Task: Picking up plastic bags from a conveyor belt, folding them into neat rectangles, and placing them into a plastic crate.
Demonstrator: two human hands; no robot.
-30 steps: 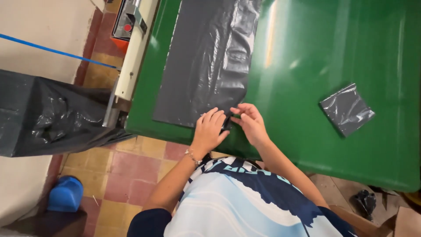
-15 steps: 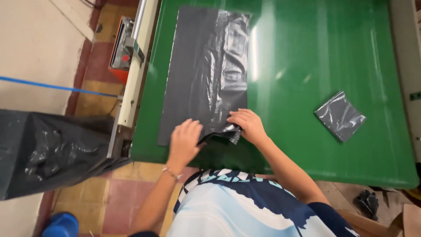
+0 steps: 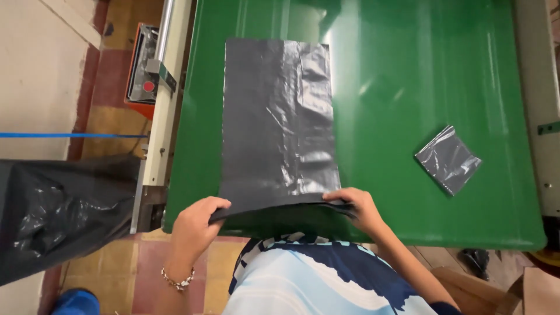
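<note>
The person wears a shirt (image 3: 326, 280) patterned in navy, light blue and white. The left wrist carries 1 thin beaded bracelet (image 3: 178, 281); both forearms are bare.

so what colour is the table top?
Glossy green table top, clearest in the head view, under the dark grey plastic bag.

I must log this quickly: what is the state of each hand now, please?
Left hand: fingers closed on the near left corner of the black plastic bag.
Right hand: fingers closed on its near right corner.
</note>
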